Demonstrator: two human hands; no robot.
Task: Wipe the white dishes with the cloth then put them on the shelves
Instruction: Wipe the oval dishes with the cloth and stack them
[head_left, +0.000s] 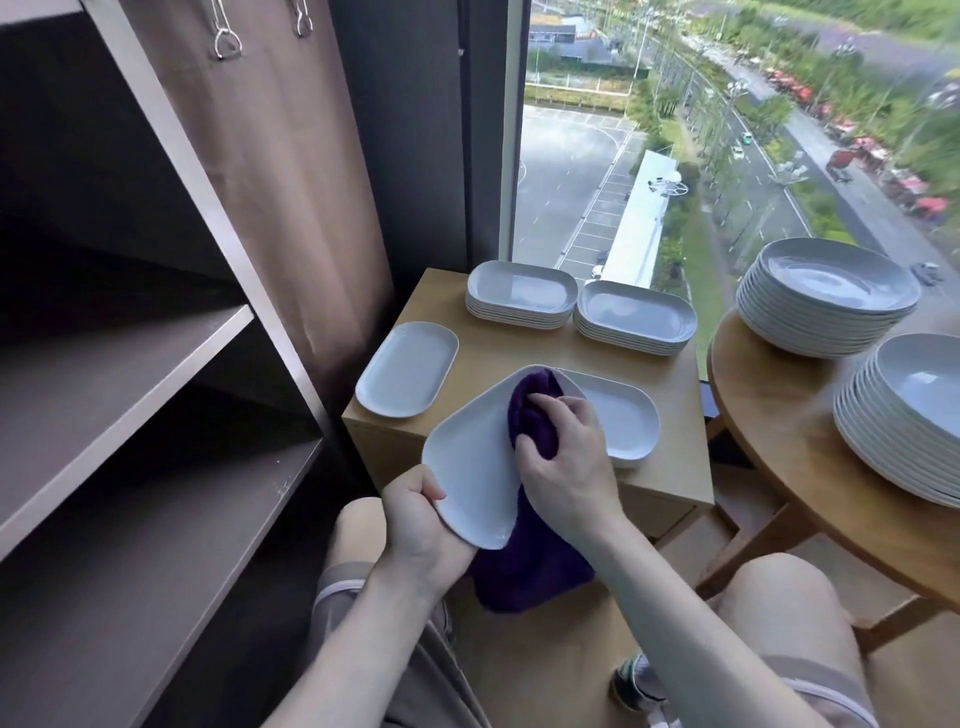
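— While the left grip (415, 514) clasps the tilted dish (470, 467) over the near edge of the surface (524, 351), which step is this?
— Wiping: the right grip (563, 457) clutches the cloth (530, 415) inside it. Next, I think, it goes left onto the shelves (156, 364).

shelves (156, 374) left | small table (670, 410) centre, dish stacks (522, 296) at back | round table (779, 441) right

A brown curtain (270, 182) hangs beside a tall daylit window (597, 171). A square wooden table (519, 348) stands near a round table (769, 415).
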